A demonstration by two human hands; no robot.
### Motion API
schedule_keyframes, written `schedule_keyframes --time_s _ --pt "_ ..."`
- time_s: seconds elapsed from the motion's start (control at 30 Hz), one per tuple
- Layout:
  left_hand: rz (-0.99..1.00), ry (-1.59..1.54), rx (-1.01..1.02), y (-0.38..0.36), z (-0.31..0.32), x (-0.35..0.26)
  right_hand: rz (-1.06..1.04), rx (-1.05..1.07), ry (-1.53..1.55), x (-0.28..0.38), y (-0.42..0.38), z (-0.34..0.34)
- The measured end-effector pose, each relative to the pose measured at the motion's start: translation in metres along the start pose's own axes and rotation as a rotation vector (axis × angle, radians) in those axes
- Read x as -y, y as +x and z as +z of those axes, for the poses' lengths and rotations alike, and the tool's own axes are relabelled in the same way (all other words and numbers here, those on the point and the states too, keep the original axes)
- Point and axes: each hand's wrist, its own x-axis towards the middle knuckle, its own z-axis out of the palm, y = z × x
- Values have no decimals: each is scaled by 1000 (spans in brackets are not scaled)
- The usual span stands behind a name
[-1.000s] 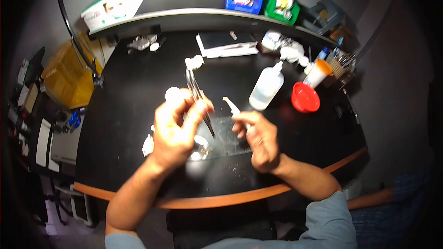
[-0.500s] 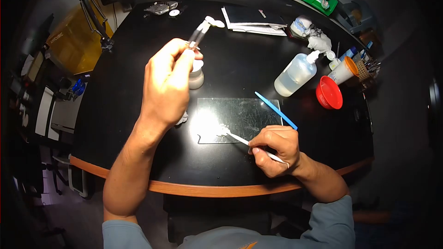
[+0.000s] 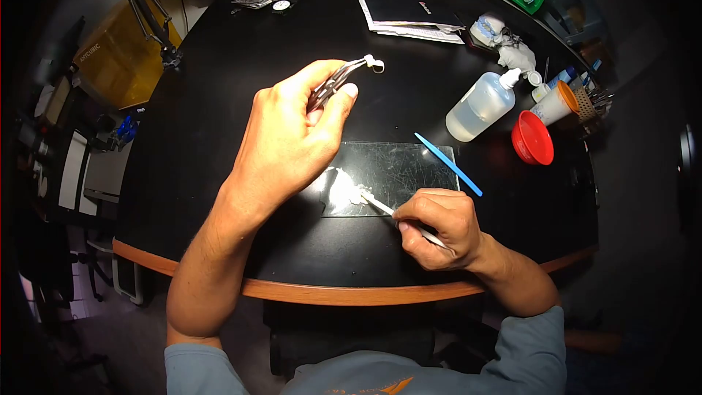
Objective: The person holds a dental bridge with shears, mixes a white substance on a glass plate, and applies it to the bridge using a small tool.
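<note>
My left hand (image 3: 289, 128) is closed around a metal forceps-like tool (image 3: 330, 88), raised above the desk. At the tool's tip sits a small white piece (image 3: 375, 64), too small to identify. Pinched in my right hand (image 3: 441, 223) is a slim white spatula (image 3: 382, 207), slanting down to the left. Its tip touches a small heap of white paste (image 3: 360, 194) on a clear glass slab (image 3: 409, 175). A blue plastic stick (image 3: 447, 164) lies across the slab's right edge. Glare and my left hand hide part of the slab's left side.
Right of the slab stand a clear squeeze bottle (image 3: 479, 108), a red bowl (image 3: 532, 137) and an orange-rimmed cup (image 3: 557, 104). Behind them are dental models (image 3: 488, 29). Papers with a black folder (image 3: 409, 14) lie at the back. A lamp arm (image 3: 150, 14) rises at left.
My left hand has moved right and turned, tilting the tool and white piece rightward; it now covers the jar seen earlier. The spatula tip stays at the paste. The whole view has shifted slightly.
</note>
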Motion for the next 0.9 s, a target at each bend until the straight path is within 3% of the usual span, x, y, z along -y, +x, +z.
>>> schedule_keyframes --time_s 0.9 --pt "160 148 1 -2 5 6 4 -9 21 -4 -1 -4"
